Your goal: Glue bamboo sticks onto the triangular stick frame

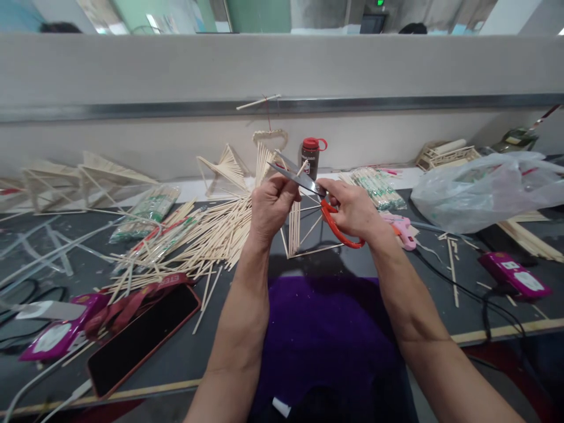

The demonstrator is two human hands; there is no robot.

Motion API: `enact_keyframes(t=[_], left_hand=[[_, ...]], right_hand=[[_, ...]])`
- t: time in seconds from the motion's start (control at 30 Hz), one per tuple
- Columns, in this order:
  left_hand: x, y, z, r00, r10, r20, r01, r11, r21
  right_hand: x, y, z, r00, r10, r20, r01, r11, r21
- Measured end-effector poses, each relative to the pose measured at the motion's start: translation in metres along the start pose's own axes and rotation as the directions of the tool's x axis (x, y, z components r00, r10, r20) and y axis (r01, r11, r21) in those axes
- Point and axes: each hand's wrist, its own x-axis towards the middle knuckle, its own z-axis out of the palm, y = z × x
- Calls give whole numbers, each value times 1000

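Observation:
My right hand [352,207] is closed round the orange handle of a pair of scissors [304,181]. The blades point left, parted, just above my other hand. Fingers curled in a pinch, my left hand [274,205] holds a thin wooden stick [303,168], whose short end shows by the blades; most of it is hidden. Under both hands, a frame of wooden sticks [294,232] stands on the dark table [238,346]. To the left of my left hand lies a large loose pile of wooden sticks [224,229].
Behind my hands stands a dark bottle with red lid [310,155]. A pink glue gun [400,230] and a plastic bag [484,188] lie right. Left are a phone [143,341], a purple device [66,329] and a stick pack [145,214]. Finished-looking stick models [224,170] line the wall.

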Motion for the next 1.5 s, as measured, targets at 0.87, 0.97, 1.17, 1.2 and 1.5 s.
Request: enact_keyframes(t=[0.87,0.97,1.17,1.2,1.5], left_hand=[[-3,6,5,1000,2,-11,-2,1000,-7],[-3,5,4,1000,-2,-7,2,1000,9],[-4,2,4,1000,-23,1,23,1000,12],[-4,2,4,1000,-31,6,31,1000,4],[0,-7,5,994,-108,-5,104,972,-212]], right_hand=[[-3,-3,-8,999,-17,28,14,997,77],[-2,-1,-4,999,-16,33,14,997,72],[-3,3,-2,1000,-14,23,13,999,45],[-3,3,-2,1000,-13,21,12,999,41],[-1,-2,-4,1000,7,16,-6,996,-86]])
